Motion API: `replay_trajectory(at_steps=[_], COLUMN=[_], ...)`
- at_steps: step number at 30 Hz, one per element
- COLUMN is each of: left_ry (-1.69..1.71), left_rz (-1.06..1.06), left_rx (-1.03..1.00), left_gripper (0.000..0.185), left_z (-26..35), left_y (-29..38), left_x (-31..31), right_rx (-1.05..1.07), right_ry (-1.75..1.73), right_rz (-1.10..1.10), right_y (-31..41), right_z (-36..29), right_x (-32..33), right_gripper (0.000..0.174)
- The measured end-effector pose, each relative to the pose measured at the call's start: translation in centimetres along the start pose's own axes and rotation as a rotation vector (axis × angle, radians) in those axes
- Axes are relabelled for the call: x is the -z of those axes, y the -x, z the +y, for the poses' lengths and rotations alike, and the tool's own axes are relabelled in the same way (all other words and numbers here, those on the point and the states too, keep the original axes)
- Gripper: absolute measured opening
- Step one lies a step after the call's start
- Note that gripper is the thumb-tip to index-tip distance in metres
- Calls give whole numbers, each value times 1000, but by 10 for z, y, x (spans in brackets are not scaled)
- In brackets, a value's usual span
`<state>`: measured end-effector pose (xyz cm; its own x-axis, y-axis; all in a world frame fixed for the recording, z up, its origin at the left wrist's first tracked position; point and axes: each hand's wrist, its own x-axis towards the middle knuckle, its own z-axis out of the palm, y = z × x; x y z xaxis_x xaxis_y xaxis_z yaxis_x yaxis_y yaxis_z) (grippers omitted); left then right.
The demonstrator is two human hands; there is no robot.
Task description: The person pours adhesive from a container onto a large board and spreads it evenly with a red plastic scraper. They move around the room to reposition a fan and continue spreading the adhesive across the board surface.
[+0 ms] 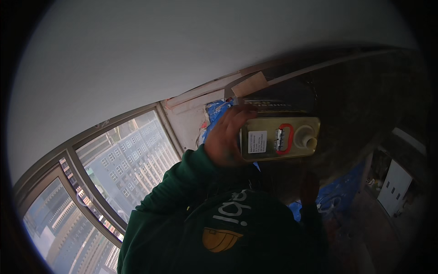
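My left hand is wrapped around one end of a rectangular metal adhesive can, raised in front of my chest. Its gold-coloured top faces me, with a white printed label, a red carrying handle and a pale plastic spout. No cap shows on the spout. Yellow lettering marks the can's dark side. My right hand is in deep shadow, lower and to the right of the can and apart from it; its fingers are too dark to make out.
Framed windows on the left look out on tall buildings. Blue plastic sheeting lies behind my left hand, and more blue sheeting at lower right. A small wooden piece is above the can. A white panel leans far right.
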<state>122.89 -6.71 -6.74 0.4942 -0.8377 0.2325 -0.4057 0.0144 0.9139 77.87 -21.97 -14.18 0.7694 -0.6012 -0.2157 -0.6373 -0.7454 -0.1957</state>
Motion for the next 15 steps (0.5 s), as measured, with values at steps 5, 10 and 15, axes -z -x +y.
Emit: replay_trajectory(at_steps=[5, 10, 15], left_ry=[102, -5, -173], left_rz=[-164, -195, -174], left_rx=[44, 54, -49], left_gripper=[119, 119, 116], left_z=[-2, 8, 29], left_y=[-4, -6, -17], left_x=[-5, -4, 1], right_rx=[-391, -503, -590], right_ry=[-364, -541, -519], right_rz=[199, 306, 300], right_y=[-76, -83, -43], right_z=[17, 19, 9], right_x=[52, 55, 49], right_gripper=[23, 21, 21])
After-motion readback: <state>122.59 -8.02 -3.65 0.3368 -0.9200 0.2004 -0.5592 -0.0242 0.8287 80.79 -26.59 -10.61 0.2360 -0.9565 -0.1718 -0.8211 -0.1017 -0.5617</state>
